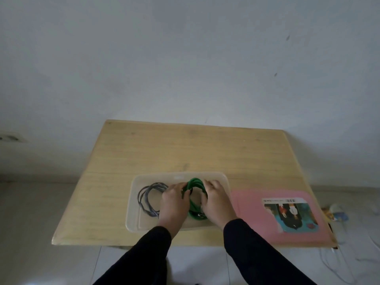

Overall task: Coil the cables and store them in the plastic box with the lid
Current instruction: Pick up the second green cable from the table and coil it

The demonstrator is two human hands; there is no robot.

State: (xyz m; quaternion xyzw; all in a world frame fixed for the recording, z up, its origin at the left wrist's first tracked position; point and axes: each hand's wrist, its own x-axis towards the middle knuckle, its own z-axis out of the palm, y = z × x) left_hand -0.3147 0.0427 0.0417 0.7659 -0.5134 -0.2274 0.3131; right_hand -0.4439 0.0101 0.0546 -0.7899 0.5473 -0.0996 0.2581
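Centrally, on the wooden table [144,149]: one clear plastic box [133,204], lid off. Contents: grey coiled cable [147,199], lying flat in the left half; green coiled cable [195,185], in the right half. Left hand [173,202] grips the green coil's left side, fingers curled round it; right hand [214,201] grips its right side likewise. Both sleeves black. Pink lid [255,217], bearing a picture label, lies flat just right of the box.
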